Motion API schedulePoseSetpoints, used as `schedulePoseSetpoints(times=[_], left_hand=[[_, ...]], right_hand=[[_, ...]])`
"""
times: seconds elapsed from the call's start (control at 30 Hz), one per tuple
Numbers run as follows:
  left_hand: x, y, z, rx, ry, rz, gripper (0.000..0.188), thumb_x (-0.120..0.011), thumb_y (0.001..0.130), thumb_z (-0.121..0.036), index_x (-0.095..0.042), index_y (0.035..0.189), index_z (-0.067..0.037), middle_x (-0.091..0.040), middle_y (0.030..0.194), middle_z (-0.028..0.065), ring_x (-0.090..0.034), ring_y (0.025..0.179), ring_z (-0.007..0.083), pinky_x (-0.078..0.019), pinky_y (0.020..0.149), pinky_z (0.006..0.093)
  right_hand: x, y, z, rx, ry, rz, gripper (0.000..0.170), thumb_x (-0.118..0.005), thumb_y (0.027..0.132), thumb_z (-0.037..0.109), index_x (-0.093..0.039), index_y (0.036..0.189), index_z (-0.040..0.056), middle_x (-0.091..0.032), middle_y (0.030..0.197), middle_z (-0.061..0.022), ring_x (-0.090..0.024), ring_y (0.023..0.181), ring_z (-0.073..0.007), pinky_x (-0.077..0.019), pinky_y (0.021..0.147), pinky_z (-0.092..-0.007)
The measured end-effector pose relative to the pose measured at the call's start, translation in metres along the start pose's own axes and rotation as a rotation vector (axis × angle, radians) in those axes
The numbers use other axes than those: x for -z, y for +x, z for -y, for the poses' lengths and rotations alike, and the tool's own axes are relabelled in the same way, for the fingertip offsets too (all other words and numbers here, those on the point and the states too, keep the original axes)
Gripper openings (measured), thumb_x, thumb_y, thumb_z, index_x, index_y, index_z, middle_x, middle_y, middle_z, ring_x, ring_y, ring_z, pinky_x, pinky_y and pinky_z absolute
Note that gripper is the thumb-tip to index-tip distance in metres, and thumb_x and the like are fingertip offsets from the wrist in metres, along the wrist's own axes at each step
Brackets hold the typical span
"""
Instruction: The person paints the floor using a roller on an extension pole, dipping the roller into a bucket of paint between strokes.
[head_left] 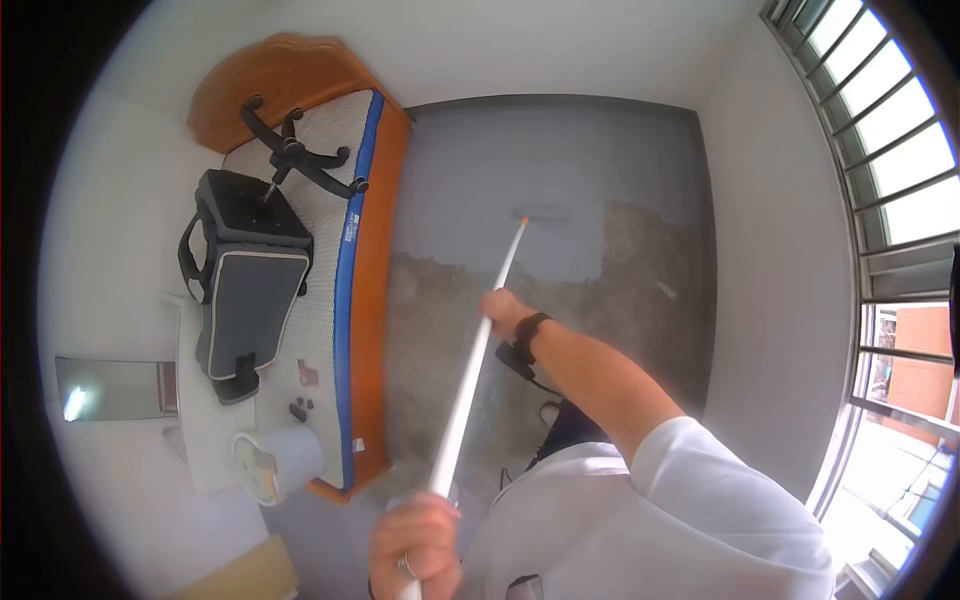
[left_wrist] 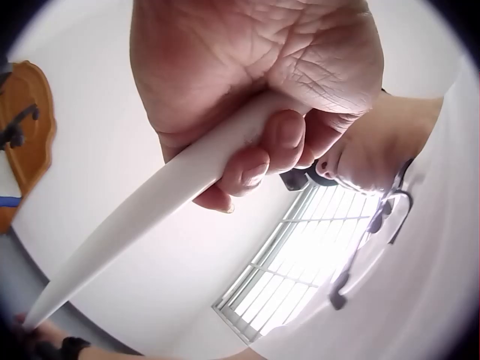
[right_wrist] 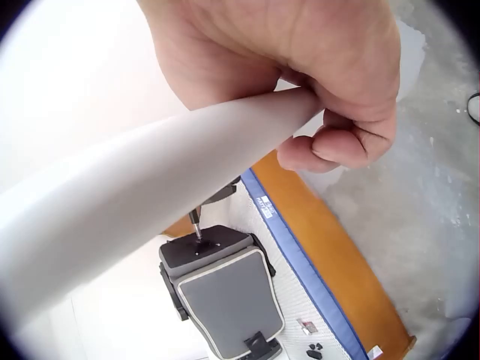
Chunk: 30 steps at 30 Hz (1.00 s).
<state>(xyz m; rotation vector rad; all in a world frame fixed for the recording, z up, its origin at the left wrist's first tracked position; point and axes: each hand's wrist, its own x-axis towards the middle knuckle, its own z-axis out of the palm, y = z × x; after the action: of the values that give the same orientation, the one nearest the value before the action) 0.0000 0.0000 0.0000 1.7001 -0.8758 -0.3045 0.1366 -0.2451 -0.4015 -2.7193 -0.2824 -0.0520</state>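
A long white pole (head_left: 462, 405) slants away from me across the head view. Its far end, with an orange tip, meets a roller (head_left: 545, 212) that lies on the grey floor and blends into it. My left hand (head_left: 415, 548), wearing a ring, grips the pole near its lower end; in the left wrist view its fingers (left_wrist: 249, 166) curl around the shaft. Farther up, my right hand (head_left: 505, 308), with a black band on the wrist, holds the same pole, and its curled fingers (right_wrist: 330, 150) show in the right wrist view.
The far floor (head_left: 480, 150) is evenly grey, while mottled concrete (head_left: 640, 270) shows nearer and right. On the left, an upturned office chair (head_left: 255, 300) lies on a mattress (head_left: 330, 400) in a wooden bed frame (head_left: 375, 380). A white bucket (head_left: 285, 462) stands nearby. Barred windows (head_left: 880, 150) line the right wall.
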Motion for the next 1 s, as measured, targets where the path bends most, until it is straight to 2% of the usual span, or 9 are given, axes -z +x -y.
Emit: schedulePoseSetpoints(times=[0.07,0.17,0.23,0.43,0.6,0.7,0.8,0.87,1.0], left_hand=[[-0.013,0.039,-0.011,-0.222,-0.018,0.129,0.015,-0.055,0.058,0.006,-0.049,0.068,-0.003,-0.046,0.060,0.0064,-0.048,0.053,0.0219,-0.0523,0.066,0.0422],[-0.020,0.107,0.007,-0.159,0.000,0.180,0.014,-0.055,0.060,0.006,-0.047,0.069,-0.002,-0.046,0.061,0.0073,-0.047,0.054,0.0228,-0.0512,0.065,0.0412],[-0.020,0.137,0.020,-0.167,0.011,0.187,0.013,-0.057,0.065,0.005,-0.047,0.070,-0.002,-0.046,0.062,0.0076,-0.047,0.055,0.0239,-0.0511,0.068,0.0405],[-0.023,0.162,0.041,-0.079,0.008,0.185,0.012,-0.054,0.078,0.000,-0.046,0.070,-0.002,-0.048,0.061,0.0082,-0.046,0.057,0.0242,-0.0481,0.068,0.0384],[0.003,0.105,0.019,-0.090,0.030,0.139,0.011,-0.055,0.077,0.001,-0.048,0.069,-0.001,-0.050,0.062,0.0088,-0.050,0.057,0.0253,-0.0491,0.064,0.0382],[0.016,0.060,-0.019,-0.058,0.054,0.143,0.011,-0.056,0.075,0.003,-0.049,0.068,-0.001,-0.051,0.062,0.0094,-0.053,0.057,0.0258,-0.0495,0.062,0.0375],[0.040,0.014,-0.052,-0.004,0.010,0.196,0.010,-0.058,0.073,-0.001,-0.049,0.067,-0.002,-0.050,0.061,0.0103,-0.050,0.053,0.0267,-0.0464,0.056,0.0394],[0.054,-0.018,-0.074,0.012,-0.031,0.231,0.010,-0.059,0.071,-0.005,-0.050,0.067,-0.004,-0.048,0.060,0.0111,-0.047,0.050,0.0277,-0.0432,0.051,0.0416],[0.078,-0.073,-0.111,0.080,-0.019,0.243,0.011,-0.056,0.067,0.002,-0.048,0.065,-0.004,-0.047,0.059,0.0087,-0.046,0.050,0.0267,-0.0406,0.052,0.0395]], right_hand=[[0.018,0.000,-0.001,-0.031,0.129,-0.131,0.015,-0.073,0.057,0.020,-0.068,0.068,0.0126,-0.067,0.079,-0.0102,-0.067,0.083,-0.0304,-0.0564,0.070,-0.0371],[0.016,0.017,-0.031,-0.089,0.245,0.011,0.014,-0.073,0.057,0.019,-0.067,0.067,0.0120,-0.065,0.073,-0.0107,-0.066,0.078,-0.0314,-0.0557,0.069,-0.0386],[0.039,0.046,-0.041,-0.050,0.204,-0.128,0.012,-0.073,0.057,0.019,-0.066,0.065,0.0117,-0.066,0.071,-0.0103,-0.066,0.074,-0.0311,-0.0555,0.068,-0.0383],[0.033,0.063,-0.078,-0.116,0.224,0.035,0.006,-0.071,0.061,0.012,-0.065,0.062,0.0102,-0.067,0.069,-0.0093,-0.066,0.068,-0.0263,-0.0550,0.062,-0.0334],[-0.005,0.040,-0.033,-0.192,0.595,-0.073,0.008,-0.071,0.060,0.004,-0.066,0.061,0.0100,-0.069,0.069,-0.0070,-0.067,0.063,-0.0186,-0.0528,0.055,-0.0288],[-0.029,0.021,0.017,0.118,0.127,-0.136,0.009,-0.070,0.058,0.004,-0.064,0.057,0.0105,-0.069,0.070,-0.0067,-0.067,0.062,-0.0190,-0.0520,0.054,-0.0300],[-0.061,-0.001,0.070,0.095,0.246,-0.104,0.015,-0.073,0.055,0.010,-0.059,0.050,0.0112,-0.068,0.068,-0.0068,-0.068,0.064,-0.0218,-0.0529,0.055,-0.0340],[-0.049,-0.027,0.116,0.217,0.267,-0.265,0.015,-0.073,0.055,0.011,-0.058,0.053,0.0108,-0.065,0.065,-0.0073,-0.067,0.061,-0.0240,-0.0529,0.055,-0.0354],[-0.050,-0.065,0.189,0.174,0.489,-0.161,0.010,-0.069,0.061,0.008,-0.059,0.061,0.0085,-0.062,0.062,-0.0074,-0.064,0.055,-0.0242,-0.0507,0.051,-0.0351]])
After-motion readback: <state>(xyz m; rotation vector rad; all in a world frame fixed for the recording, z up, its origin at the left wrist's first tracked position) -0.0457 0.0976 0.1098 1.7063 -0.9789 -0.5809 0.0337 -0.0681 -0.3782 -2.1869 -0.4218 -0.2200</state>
